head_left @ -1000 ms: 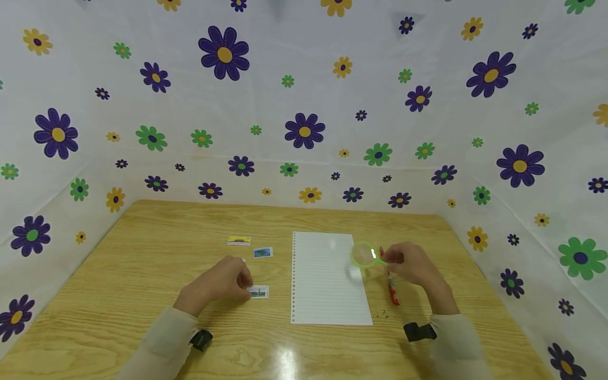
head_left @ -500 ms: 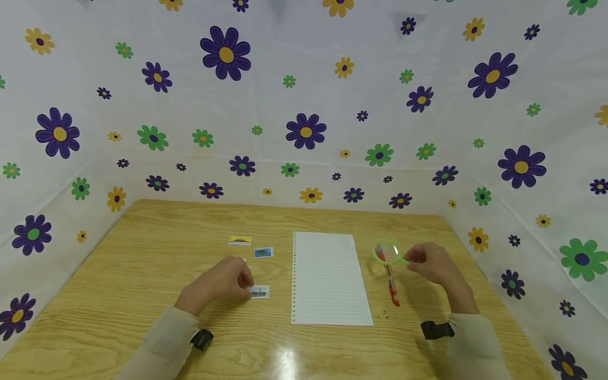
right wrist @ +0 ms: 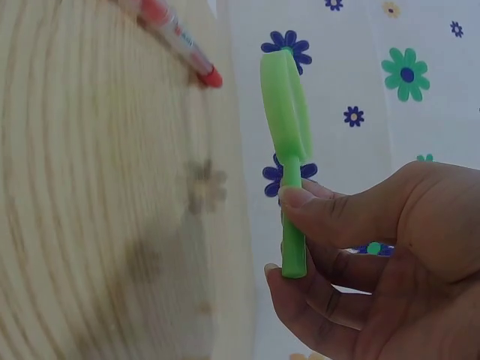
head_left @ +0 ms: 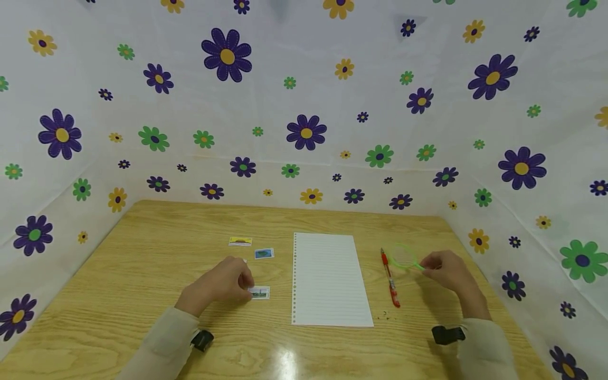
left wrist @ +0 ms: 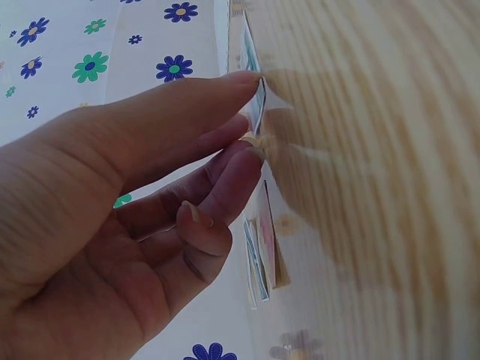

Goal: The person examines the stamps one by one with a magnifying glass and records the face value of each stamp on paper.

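Note:
My left hand (head_left: 220, 282) pinches the left edge of a small stamp (head_left: 259, 293) with a green and grey picture, low at the tabletop. In the left wrist view the thumb and fingertips meet at the stamp's edge (left wrist: 260, 105). A yellow stamp (head_left: 240, 241) and a blue one (head_left: 264, 254) lie farther back; another is mostly hidden behind the hand. At the right, my right hand (head_left: 448, 272) grips the handle of a green magnifying glass (head_left: 404, 256) held above the table. The right wrist view shows its green frame (right wrist: 281, 105) edge-on, thumb against the handle.
A lined sheet of paper (head_left: 330, 279) with punched holes lies in the middle of the wooden table (head_left: 142, 264). Right of it is a red pen (head_left: 390, 277), with small dark crumbs (head_left: 386, 316) nearby. Flower-patterned cloth (head_left: 266, 105) surrounds the table.
My right hand has carried the magnifying glass rightward from over the paper's edge, past the pen, and slightly lower. My left hand has stayed at the stamp.

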`<move>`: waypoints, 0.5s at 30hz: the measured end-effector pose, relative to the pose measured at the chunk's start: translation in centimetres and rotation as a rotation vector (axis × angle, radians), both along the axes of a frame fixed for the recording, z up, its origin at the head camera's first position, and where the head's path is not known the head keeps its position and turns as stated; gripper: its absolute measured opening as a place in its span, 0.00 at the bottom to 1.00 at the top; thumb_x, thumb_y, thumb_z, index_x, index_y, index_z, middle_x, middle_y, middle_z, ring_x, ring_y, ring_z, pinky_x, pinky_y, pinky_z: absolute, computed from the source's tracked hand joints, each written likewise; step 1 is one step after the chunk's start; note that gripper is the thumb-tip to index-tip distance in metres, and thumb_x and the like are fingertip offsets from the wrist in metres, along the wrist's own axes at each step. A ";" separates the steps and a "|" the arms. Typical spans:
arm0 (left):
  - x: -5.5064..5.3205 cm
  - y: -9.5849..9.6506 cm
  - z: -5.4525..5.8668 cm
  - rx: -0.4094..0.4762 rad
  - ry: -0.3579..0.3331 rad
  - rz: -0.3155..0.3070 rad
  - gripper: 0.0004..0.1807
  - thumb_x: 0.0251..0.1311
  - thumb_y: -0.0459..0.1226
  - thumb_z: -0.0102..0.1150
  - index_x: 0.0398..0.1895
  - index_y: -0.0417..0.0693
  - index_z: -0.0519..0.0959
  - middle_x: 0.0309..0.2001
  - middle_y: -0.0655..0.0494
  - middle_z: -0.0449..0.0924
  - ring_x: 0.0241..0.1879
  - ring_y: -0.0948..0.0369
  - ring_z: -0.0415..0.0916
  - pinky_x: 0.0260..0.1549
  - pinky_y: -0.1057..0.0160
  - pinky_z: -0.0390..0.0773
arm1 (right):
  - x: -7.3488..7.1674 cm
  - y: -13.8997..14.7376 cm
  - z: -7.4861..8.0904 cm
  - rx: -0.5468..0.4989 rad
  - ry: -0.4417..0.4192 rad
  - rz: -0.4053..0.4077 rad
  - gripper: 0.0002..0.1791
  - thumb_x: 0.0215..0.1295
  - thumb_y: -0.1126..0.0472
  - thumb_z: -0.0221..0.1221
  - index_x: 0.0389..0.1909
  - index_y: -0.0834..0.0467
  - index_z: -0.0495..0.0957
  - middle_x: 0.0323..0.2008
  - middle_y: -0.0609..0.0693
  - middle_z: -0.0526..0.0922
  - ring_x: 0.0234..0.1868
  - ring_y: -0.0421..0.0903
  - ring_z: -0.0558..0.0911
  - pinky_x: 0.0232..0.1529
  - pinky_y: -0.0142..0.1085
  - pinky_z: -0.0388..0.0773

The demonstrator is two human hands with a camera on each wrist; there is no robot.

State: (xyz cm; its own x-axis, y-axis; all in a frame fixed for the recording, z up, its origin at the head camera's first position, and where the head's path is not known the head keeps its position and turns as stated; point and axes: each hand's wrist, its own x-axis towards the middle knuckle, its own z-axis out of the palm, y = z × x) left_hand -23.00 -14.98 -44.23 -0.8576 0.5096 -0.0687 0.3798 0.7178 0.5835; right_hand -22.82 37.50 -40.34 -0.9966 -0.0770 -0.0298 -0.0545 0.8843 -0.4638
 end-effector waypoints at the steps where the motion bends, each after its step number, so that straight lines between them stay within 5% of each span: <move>1: 0.0 0.0 0.0 0.003 0.001 -0.002 0.06 0.52 0.34 0.78 0.31 0.47 0.89 0.30 0.60 0.83 0.30 0.64 0.73 0.32 0.68 0.77 | 0.0 0.3 -0.1 0.004 -0.007 -0.010 0.08 0.66 0.68 0.63 0.42 0.70 0.84 0.39 0.64 0.86 0.41 0.58 0.84 0.42 0.51 0.83; 15: 0.1 -0.1 0.0 0.003 0.002 0.001 0.06 0.51 0.33 0.78 0.31 0.47 0.89 0.30 0.59 0.82 0.30 0.62 0.72 0.32 0.67 0.76 | 0.2 2.9 -1.3 0.009 -0.091 -0.144 0.11 0.66 0.68 0.63 0.44 0.72 0.82 0.41 0.67 0.84 0.42 0.58 0.81 0.45 0.52 0.80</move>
State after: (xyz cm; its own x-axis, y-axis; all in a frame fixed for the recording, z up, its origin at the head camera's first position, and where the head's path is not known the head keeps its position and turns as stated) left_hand -22.90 -15.07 -44.23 -0.8584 0.5088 -0.0652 0.3801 0.7163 0.5852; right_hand -22.64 40.43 -41.60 -0.9905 0.0670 -0.1202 0.1148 0.8841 -0.4530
